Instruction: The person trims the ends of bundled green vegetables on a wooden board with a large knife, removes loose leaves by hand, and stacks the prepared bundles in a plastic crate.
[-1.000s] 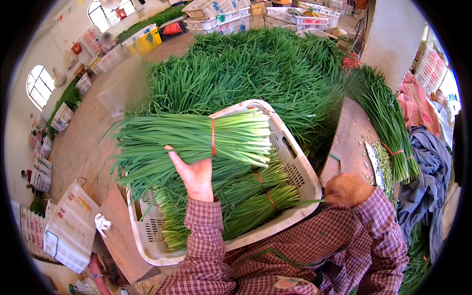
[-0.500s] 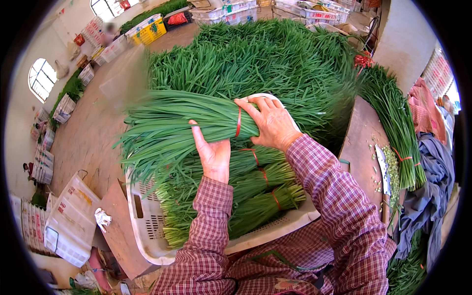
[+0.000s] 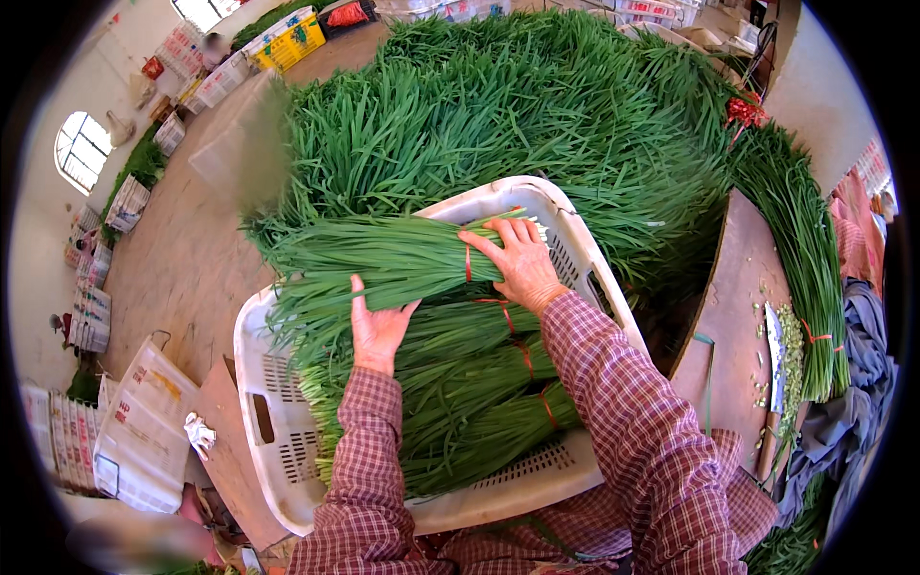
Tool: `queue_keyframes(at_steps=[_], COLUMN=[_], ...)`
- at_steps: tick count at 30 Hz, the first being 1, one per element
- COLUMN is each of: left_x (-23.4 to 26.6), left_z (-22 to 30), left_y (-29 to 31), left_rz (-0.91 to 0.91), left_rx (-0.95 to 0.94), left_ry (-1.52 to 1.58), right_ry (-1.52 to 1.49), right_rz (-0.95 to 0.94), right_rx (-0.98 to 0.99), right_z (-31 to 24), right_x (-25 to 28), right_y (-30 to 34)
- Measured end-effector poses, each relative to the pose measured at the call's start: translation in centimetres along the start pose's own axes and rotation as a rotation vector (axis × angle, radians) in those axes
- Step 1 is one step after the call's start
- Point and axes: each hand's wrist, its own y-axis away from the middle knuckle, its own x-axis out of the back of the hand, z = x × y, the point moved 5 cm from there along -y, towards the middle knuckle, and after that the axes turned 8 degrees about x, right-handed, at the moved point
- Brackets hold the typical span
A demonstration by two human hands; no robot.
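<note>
A bunch of garlic chives (image 3: 383, 257), tied with a red band, lies across the far part of a white plastic crate (image 3: 602, 299). My right hand (image 3: 523, 263) grips its cut end from above, close to the band. On the leafy side, my left hand (image 3: 379, 335) holds the bunch from below, its thumb up along the near side and most of its fingers hidden under the leaves. Nearer to me, several more banded bunches (image 3: 479, 359) lie side by side in the crate.
Loose chives (image 3: 537, 105) form a large heap beyond the crate. At right, a knife (image 3: 774, 369) lies on a brown board (image 3: 733, 297) among trimmings, beside long tied chives (image 3: 805, 240). A white crate (image 3: 144, 422) leans at lower left.
Both hands have lowered the bunch from above the crate onto its far part, and my left hand has shifted left. The view has moved, so more of the crate's far rim shows.
</note>
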Motion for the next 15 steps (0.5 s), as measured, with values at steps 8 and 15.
queue_keyframes(at_steps=[8,15], left_x=[1.9,-11.2], left_z=[-1.2,-3.3], left_y=[6.3,2.9], left_rz=[0.111,-0.205], left_rx=[0.464,-0.044], left_ry=[-0.559,-1.469], right_ry=[0.049,-0.027], right_rz=[-0.215,-0.292], right_rx=[-0.016,-0.093], right_z=[3.8,3.9], right_x=[-6.7,-7.5], right_y=[4.2,4.0])
